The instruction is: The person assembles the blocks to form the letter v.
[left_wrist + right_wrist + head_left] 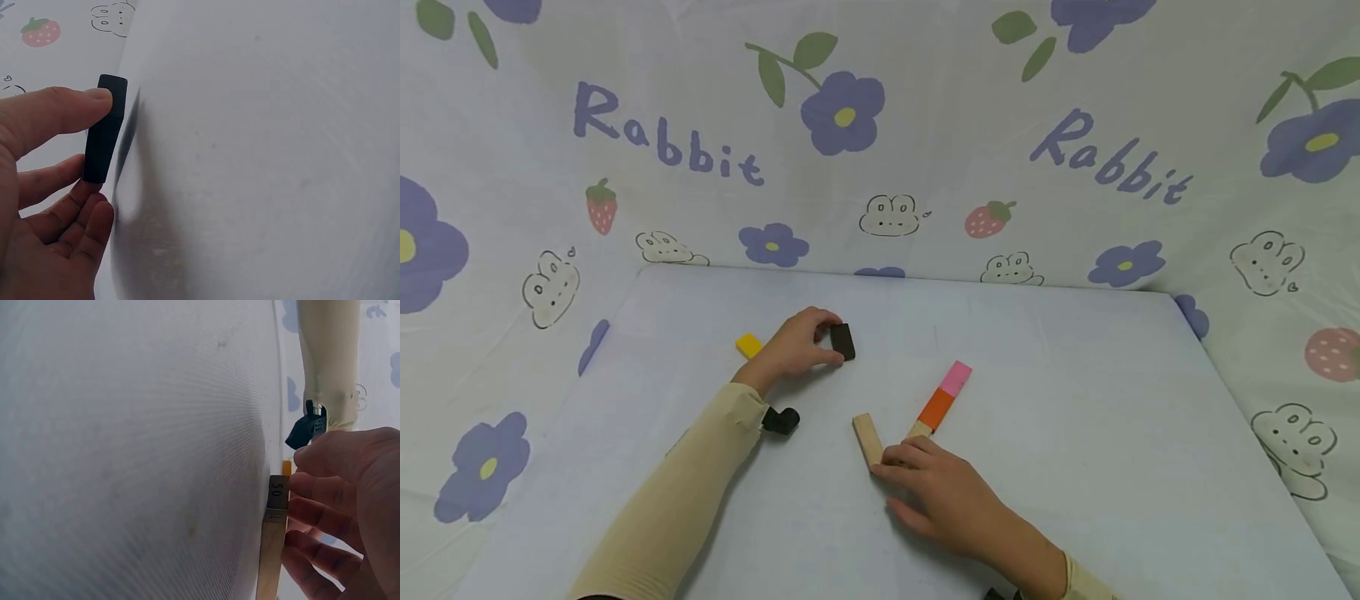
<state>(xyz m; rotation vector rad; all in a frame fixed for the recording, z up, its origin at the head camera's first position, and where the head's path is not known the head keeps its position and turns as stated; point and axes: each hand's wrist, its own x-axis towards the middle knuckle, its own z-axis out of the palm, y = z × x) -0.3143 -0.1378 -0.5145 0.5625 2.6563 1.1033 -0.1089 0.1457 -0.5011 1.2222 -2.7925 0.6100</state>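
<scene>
My left hand (pixel 797 342) pinches a black rectangular block (pixel 843 342) by its two ends, toward the back of the table. In the left wrist view the thumb presses one end of the block (pixel 103 131) and fingertips are at the other; it is held close over the surface. My right hand (pixel 951 500) rests its fingertips at the near end of a plain wooden block (pixel 867 440). Beside it a slanted row holds a pink block (pixel 957 378), an orange block (pixel 936 410) and a wooden piece (pixel 919 429) partly hidden by the fingers.
A yellow block (pixel 749 345) lies behind the left wrist, partly covered. A black wrist device (pixel 781 421) sticks out from the left sleeve. The white table (pixel 1112 433) ends at a printed rabbit cloth (pixel 925 150) at the back and sides.
</scene>
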